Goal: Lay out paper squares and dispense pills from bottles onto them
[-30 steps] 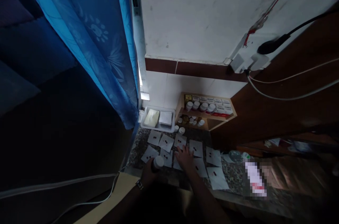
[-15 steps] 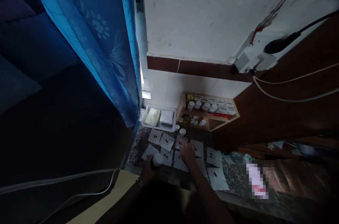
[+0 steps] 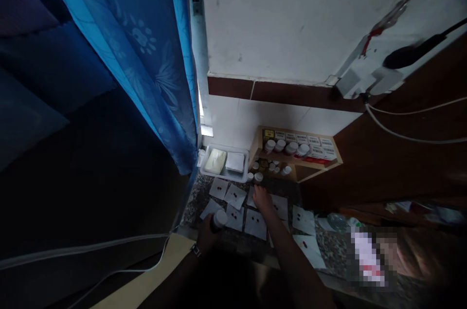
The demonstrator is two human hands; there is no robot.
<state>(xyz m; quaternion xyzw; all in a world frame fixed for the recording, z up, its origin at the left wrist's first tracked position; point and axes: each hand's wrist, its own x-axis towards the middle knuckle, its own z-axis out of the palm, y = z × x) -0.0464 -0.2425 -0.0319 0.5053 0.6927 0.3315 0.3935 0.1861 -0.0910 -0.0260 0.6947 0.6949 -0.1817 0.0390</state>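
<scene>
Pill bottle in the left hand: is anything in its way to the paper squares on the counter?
Nothing visible: the white bottle in the left hand is right by the nearest paper square, and the right hand is further right, over other squares.

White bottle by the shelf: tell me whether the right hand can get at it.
Probably yes. The right hand rests on the paper squares just below the small white bottle, and nothing appears to stand between the fingers and it.
</scene>
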